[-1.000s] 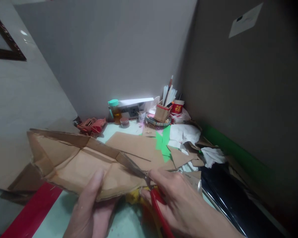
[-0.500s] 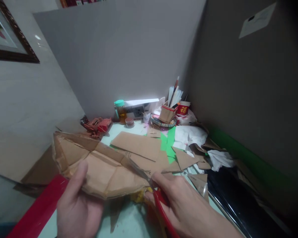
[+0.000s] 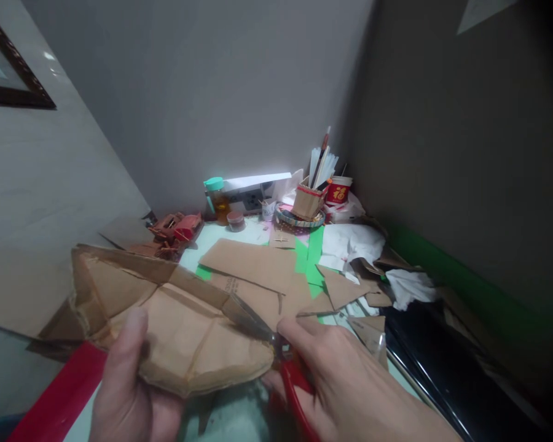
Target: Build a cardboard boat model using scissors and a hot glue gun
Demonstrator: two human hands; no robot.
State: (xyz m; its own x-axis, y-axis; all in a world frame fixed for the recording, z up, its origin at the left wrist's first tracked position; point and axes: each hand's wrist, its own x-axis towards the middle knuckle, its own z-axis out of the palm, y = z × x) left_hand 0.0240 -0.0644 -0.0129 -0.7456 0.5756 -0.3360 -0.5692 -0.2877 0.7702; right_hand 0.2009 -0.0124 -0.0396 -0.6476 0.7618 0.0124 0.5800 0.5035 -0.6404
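A folded cardboard piece (image 3: 179,331), shaped like a shallow boat with raised edges, is held up in front of me. My left hand (image 3: 133,380) grips its near left side, thumb on top and fingers hidden underneath. In my right hand (image 3: 322,368) is a pair of scissors (image 3: 295,383) with red handles. The visible blade lies along the far right edge of the cardboard piece, and the pivot is close to its right tip. My right index finger rests by the pivot. Where the other blade is, I cannot tell.
Flat cardboard sheets (image 3: 253,264) and scraps cover the table's middle. Behind stand a jar with a turquoise lid (image 3: 217,199), a cardboard pen holder (image 3: 309,199) and a reddish model vehicle (image 3: 177,230). White tissue (image 3: 410,288) and a black glossy item (image 3: 433,356) lie at right.
Both the cardboard piece and my left hand have shifted left and slightly down. More of the scissor blade shows along the edge. The view has tilted a little downward.
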